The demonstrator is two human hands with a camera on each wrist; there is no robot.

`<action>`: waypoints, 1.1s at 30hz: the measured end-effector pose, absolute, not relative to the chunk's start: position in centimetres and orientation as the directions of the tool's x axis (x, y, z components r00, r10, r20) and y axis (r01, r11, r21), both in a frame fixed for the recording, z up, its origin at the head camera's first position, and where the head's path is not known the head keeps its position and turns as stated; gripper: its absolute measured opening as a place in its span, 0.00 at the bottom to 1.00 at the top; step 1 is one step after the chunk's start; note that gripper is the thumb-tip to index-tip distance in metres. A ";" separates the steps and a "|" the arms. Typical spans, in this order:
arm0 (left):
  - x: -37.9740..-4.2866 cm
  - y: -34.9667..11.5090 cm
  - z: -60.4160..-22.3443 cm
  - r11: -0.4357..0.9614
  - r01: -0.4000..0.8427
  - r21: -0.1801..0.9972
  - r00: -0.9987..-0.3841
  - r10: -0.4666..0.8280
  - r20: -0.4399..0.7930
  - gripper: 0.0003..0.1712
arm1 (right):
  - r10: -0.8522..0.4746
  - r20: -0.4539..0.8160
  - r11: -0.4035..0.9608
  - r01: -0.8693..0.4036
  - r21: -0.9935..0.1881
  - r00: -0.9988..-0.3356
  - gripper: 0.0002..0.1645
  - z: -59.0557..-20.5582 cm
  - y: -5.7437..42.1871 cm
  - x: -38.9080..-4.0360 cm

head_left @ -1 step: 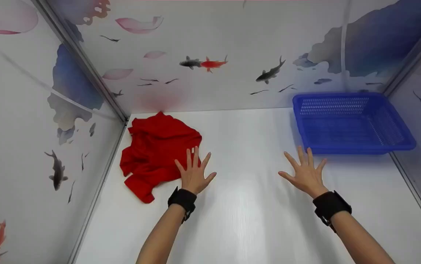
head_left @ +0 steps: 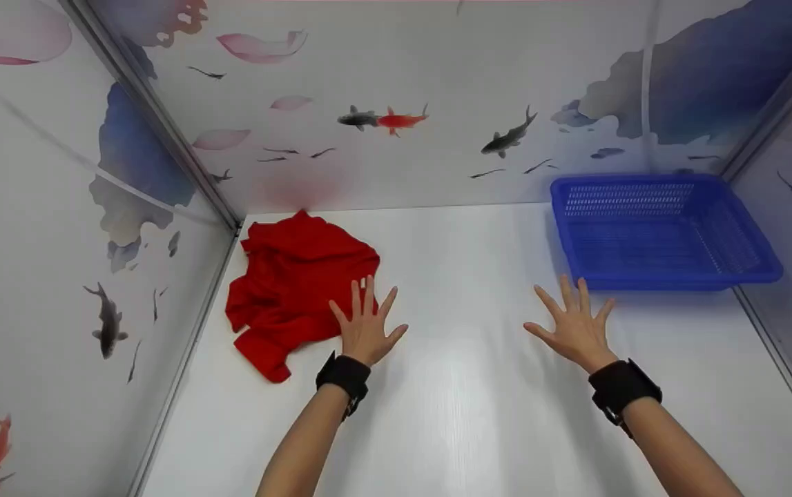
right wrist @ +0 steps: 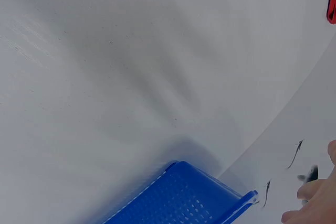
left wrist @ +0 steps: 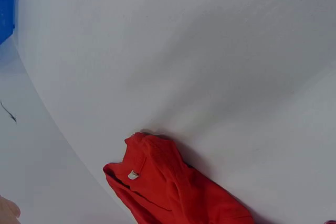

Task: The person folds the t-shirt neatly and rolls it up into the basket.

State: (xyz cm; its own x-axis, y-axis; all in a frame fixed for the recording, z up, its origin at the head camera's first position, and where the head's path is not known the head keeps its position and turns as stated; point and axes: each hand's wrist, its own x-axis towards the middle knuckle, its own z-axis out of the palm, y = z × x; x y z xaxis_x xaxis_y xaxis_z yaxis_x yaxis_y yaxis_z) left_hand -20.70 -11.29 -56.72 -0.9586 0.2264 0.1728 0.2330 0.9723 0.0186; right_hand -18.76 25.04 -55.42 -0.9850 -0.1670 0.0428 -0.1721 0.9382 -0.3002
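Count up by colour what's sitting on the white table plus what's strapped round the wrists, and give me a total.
Red: 1, the garment
Blue: 1, the basket
Black: 2, the left wrist strap and the right wrist strap
Total: 4

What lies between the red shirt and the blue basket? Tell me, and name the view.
Straight across from the red shirt to the blue basket, only bare white table, shown in the head view.

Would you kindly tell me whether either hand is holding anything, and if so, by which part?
Nothing is held: the left hand, near the red garment, and the right hand, near the blue basket, both have their fingers spread.
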 end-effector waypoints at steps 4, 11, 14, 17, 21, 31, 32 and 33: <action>-20.8 -11.4 -56.6 0.971 0.237 0.022 -0.957 0.230 0.178 0.41 | -0.169 0.040 0.937 -0.173 -0.305 -0.985 0.46 -55.4 24.8 -18.8; -21.3 -11.4 -56.7 0.971 0.236 0.021 -0.956 0.228 0.184 0.42 | -0.169 0.036 0.935 -0.171 -0.310 -0.985 0.47 -55.2 24.9 -18.9; -21.6 -11.6 -56.8 0.971 0.234 0.052 -0.960 0.222 0.168 0.42 | -0.166 0.051 0.934 -0.174 -0.312 -0.985 0.47 -55.3 25.1 -18.9; -21.9 -12.6 -57.1 0.973 0.207 0.103 -0.970 0.190 0.152 0.42 | -0.165 0.068 0.935 -0.178 -0.307 -0.984 0.47 -55.4 25.3 -18.7; -23.0 -15.6 -57.8 0.973 0.132 0.189 -0.986 0.110 0.124 0.43 | -0.162 0.066 0.933 -0.175 -0.314 -0.985 0.47 -55.8 25.4 -18.5; -24.8 -24.3 -60.1 0.904 -0.183 0.387 -0.983 -0.164 -0.082 0.48 | -0.115 0.047 0.942 -0.124 -0.313 -0.992 0.46 -56.9 25.9 -16.6; -24.9 -24.8 -60.3 0.889 -0.206 0.408 -0.978 -0.180 -0.102 0.48 | -0.114 0.046 0.941 -0.123 -0.315 -0.992 0.46 -57.1 25.9 -16.4; -25.1 -25.3 -60.5 0.876 -0.226 0.427 -0.974 -0.191 -0.123 0.48 | -0.112 0.045 0.941 -0.120 -0.316 -0.993 0.46 -57.2 25.8 -16.2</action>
